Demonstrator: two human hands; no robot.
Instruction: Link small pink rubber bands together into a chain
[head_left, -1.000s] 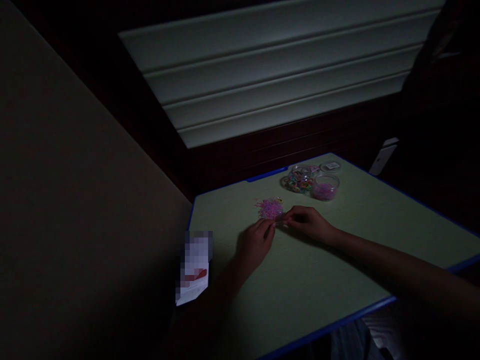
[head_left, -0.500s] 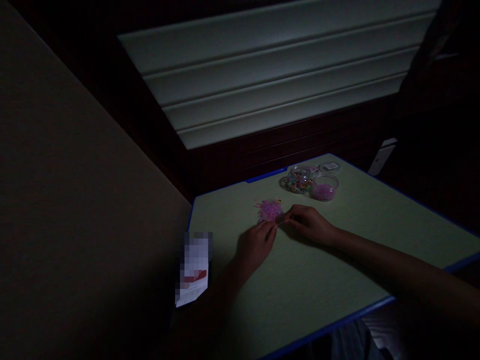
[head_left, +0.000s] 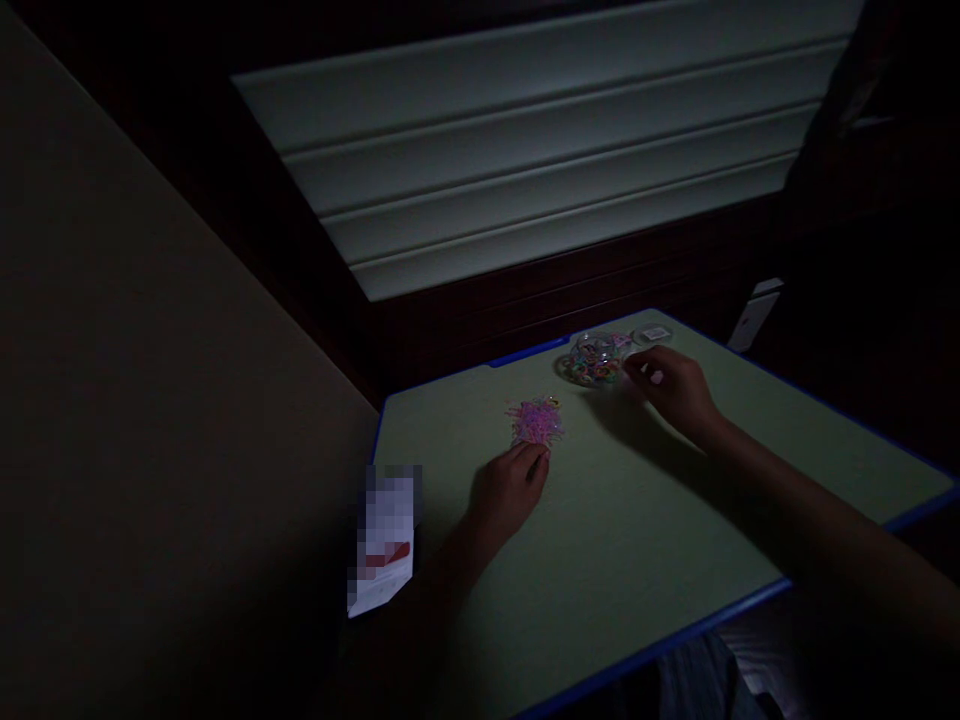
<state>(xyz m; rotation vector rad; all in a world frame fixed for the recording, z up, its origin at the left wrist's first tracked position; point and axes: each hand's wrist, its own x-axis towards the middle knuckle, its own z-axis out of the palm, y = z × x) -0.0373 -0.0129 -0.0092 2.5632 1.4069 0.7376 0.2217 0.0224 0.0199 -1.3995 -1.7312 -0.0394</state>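
The pile of tiny pink bands (head_left: 535,422) lies loose on the green desk (head_left: 600,540), toward its far left part. Just on the near side of it rests the left hand (head_left: 508,494), fingers curled under with the fingertips almost at the pile's edge; whether they pinch a band I cannot tell in this dim light. The right hand (head_left: 675,385) is well apart from the pile, reaching to the far edge of the desk, where it covers a small clear tub. Its fingers are bent over the tub, yet whether they grip it or only touch it is too dark to say. Just left of that hand sits a clear container of mixed-colour bands (head_left: 594,362), and behind it a small flat lid (head_left: 654,334).

The risks, as I judge them: the pile is unguarded and light, so a sweep of the left wrist could scatter bands over the desk or off its blue rim. The right hand is crowded against the container, and a nudge could tip it. The poor light makes a single band easy to lose
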